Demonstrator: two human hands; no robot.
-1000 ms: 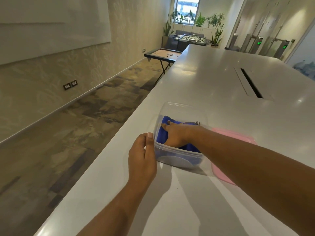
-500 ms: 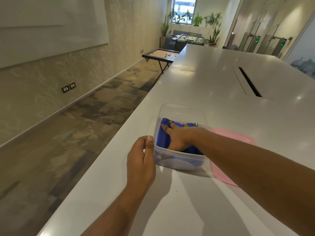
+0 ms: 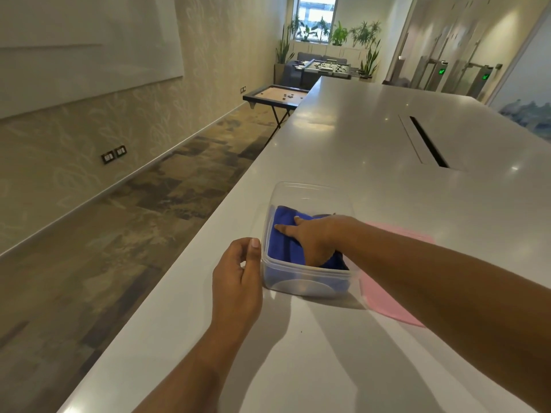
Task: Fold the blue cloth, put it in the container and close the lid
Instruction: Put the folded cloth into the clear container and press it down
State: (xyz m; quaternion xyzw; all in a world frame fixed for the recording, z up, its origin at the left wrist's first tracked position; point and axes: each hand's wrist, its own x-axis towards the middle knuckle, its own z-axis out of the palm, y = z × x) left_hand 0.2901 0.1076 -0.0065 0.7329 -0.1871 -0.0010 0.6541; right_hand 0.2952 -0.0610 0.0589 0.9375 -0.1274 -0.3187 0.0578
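A clear plastic container [image 3: 307, 283] stands near the left edge of the white table [image 3: 357, 138]. The blue cloth [image 3: 283, 247] lies folded inside it. My right hand [image 3: 316, 238] reaches into the container from the right and lies flat on the cloth, fingers apart and pointing left. My left hand [image 3: 235, 275] rests on the table beside the container's near left corner, loosely curled, with its thumb against the wall just under the rim. The pink lid [image 3: 384, 299] lies flat on the table to the right of the container, partly under my right forearm.
The table's left edge [image 3: 190, 260] drops to a carpeted floor close to the container. A long dark slot [image 3: 426, 141] is cut into the tabletop at the far right. A small game table [image 3: 274, 95] stands beyond on the left.
My right hand has stayed on the cloth, its fingers sliding a little to the left. My left hand has kept its place beside the container.
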